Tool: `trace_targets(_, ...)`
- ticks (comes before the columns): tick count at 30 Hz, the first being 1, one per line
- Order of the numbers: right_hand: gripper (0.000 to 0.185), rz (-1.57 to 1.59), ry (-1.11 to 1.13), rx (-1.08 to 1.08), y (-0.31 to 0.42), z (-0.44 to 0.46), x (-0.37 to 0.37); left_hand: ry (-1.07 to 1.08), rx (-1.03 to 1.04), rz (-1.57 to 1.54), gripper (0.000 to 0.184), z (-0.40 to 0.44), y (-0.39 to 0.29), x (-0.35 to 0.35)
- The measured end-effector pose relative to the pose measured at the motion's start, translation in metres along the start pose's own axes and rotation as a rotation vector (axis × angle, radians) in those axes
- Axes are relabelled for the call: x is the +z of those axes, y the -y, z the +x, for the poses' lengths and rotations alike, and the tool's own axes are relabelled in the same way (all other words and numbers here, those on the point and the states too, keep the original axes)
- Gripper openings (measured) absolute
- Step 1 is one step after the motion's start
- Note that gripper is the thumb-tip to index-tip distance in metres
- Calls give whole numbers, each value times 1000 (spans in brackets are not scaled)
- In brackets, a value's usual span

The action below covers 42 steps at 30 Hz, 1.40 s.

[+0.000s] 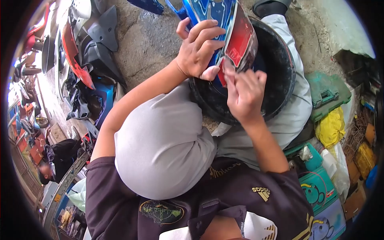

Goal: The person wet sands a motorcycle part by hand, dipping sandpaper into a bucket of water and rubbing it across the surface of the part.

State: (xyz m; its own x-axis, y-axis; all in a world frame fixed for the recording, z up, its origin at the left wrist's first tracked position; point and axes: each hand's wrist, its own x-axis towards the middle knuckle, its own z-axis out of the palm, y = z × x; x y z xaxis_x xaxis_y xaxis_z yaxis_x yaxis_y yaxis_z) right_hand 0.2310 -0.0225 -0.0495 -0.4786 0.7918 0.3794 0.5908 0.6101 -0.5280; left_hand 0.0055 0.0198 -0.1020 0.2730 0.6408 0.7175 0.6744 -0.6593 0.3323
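A glossy blue motorcycle fairing panel (210, 11) with a red and dark inner side (239, 46) is held over a round black tub (291, 70). My left hand (202, 48) grips the blue side, its fingers spread across the surface and its thumb near the lower edge. At the panel's lower end, my right hand (247, 94) is closed, with the fingertips against the red edge. Whatever those fingers pinch is too small or hidden to make out. The tub stands between my legs, in grey trousers.
Several fairing parts, including a red one (76, 60) and black ones (100, 60), lie at the left. On the right are a green case (326, 94), a yellow bag (331, 122) and an open teal toolbox (314, 182). Another person (60, 160) is at far left.
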Motion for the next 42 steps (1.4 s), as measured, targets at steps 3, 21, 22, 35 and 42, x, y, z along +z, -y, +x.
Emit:
trace_targets(3, 9, -53, -10, -13, 0, 19, -5, -43, -2, -25, 56, -1, 0, 5)
trace_targets(21, 29, -50, 2, -36, -9, 26, 1, -127, 20, -87, 46, -10, 6, 13)
trace_targets(22, 27, -64, -17, -59, -11, 35, 2, -140, 22, -86, 46, -11, 7, 15)
trace_targets(35, 6, 32, -14, -41, -8, 9, 1, -103, 16, -83, 45, -10, 4, 11)
trace_targets(42, 14, -15, 1, -5, -9, 34, 0, -138, 26, -88, 46, -9, 6, 12)
